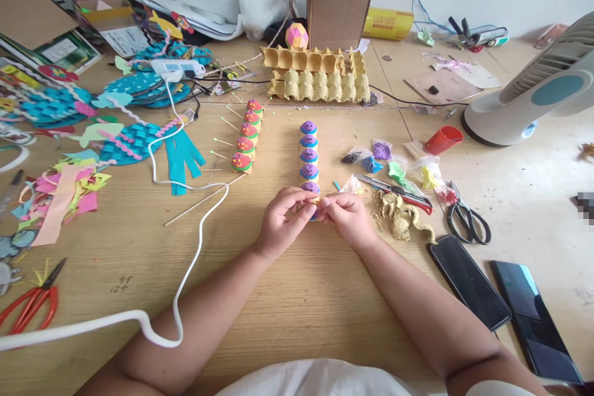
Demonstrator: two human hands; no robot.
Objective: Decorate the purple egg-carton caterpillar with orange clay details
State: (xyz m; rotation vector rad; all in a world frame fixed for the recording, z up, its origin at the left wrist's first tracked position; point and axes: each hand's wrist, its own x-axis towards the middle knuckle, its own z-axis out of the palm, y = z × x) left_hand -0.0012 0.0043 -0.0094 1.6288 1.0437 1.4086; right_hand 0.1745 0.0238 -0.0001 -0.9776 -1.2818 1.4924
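Note:
A row of egg-carton cups with purple and blue clay faces (309, 155) runs away from me at the middle of the table. At its near end my left hand (286, 216) is closed, thumb and forefinger pinched together over the nearest cup. My right hand (347, 215) meets it from the right, also pinched, fingertips almost touching. Whatever lies between the fingertips is too small to make out. The nearest cup is mostly hidden by the fingers. Left of this row stands a second row with red and green clay faces (245, 145).
Green-tipped sticks (223, 142) lie beside the red row. Bagged clay (382, 149), a utility knife (401, 192), black scissors (468, 215) and phones (469, 281) lie rightward. A white cable (199, 241) crosses the left side. Egg cartons (325, 85) and a fan (533, 90) stand farther back.

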